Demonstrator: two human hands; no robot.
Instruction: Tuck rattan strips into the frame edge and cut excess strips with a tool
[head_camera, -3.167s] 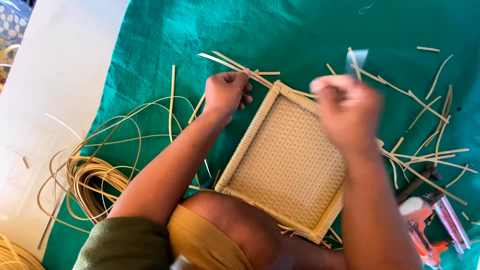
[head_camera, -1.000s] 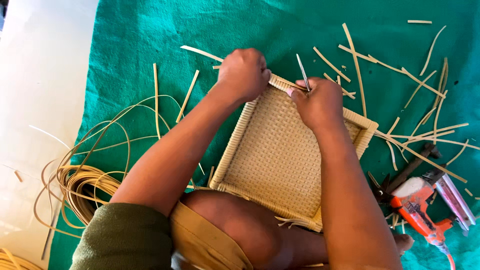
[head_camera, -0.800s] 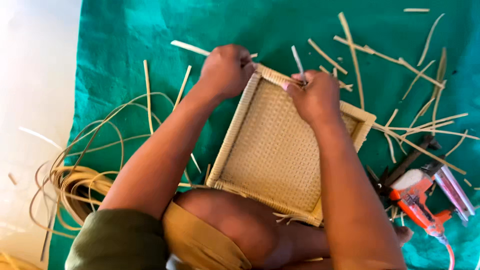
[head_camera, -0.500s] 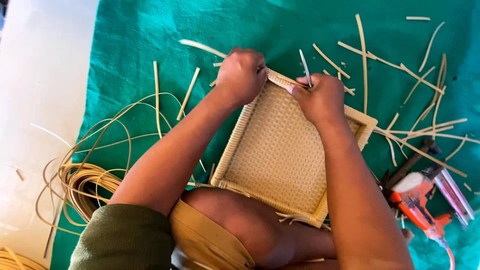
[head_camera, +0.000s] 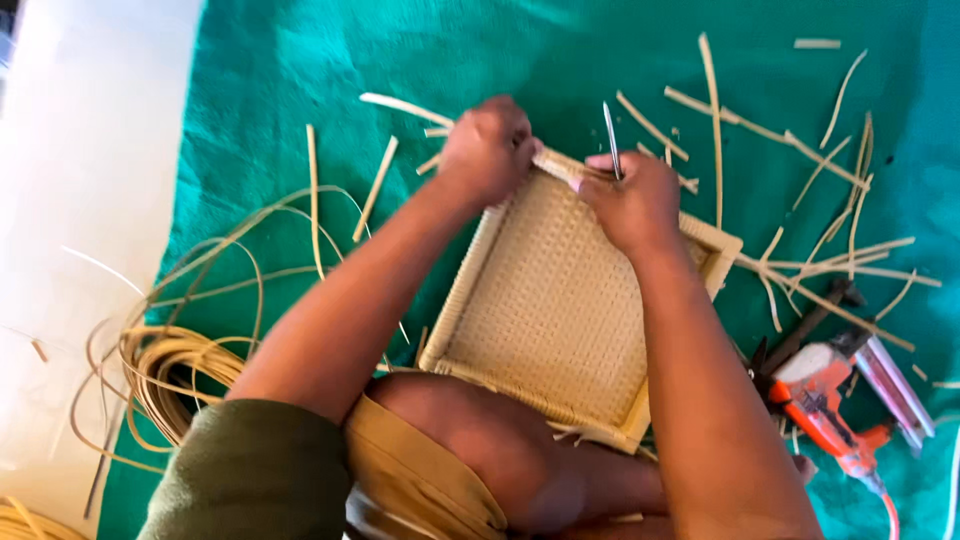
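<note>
I see the teal cloth (head_camera: 620, 50) under the woven tray (head_camera: 560, 310), propped on my knee. Left hand (head_camera: 487, 150) fisted on its far rim; right hand (head_camera: 630, 200) pinching a metal spike (head_camera: 610, 140). The spike could slip and stab the left fingers.

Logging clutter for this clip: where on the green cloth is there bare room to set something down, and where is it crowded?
Free: the cloth top left, between the white floor and the strips beside the left hand; also top middle, above the tray. Crowded: right of the right hand, with cut strips and the orange tool; lower left, the cane coil.
</note>
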